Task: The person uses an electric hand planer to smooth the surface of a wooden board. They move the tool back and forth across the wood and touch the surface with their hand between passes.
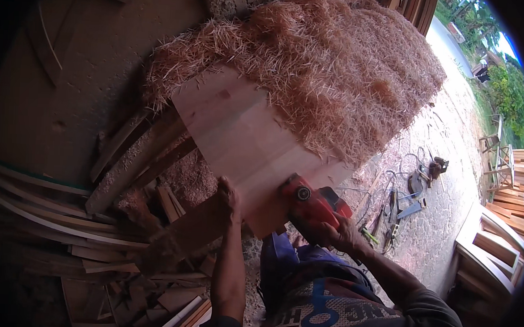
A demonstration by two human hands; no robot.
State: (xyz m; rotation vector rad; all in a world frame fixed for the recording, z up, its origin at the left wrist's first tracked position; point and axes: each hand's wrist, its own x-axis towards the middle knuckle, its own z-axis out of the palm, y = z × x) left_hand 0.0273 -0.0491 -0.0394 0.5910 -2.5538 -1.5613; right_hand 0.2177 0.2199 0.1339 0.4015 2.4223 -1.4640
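A broad, pale reddish wooden board (245, 142) lies before me, its far part buried under a thick heap of curly shavings (338, 67). My right hand (339, 231) is closed round the handle of a red electric planer (310, 207), which rests on the near right part of the board. At the board's near left edge is my left hand (229, 194), fingers bent against that edge; its grip is partly hidden. A darker plank (190, 228) runs down and left from beside this hand.
Curved wooden pieces (64, 203) and offcuts (142, 299) crowd the left. On the floor at right lie a handsaw (412, 209), cables and other tools. Stacked timber (494, 247) stands at the far right, near the outdoor opening.
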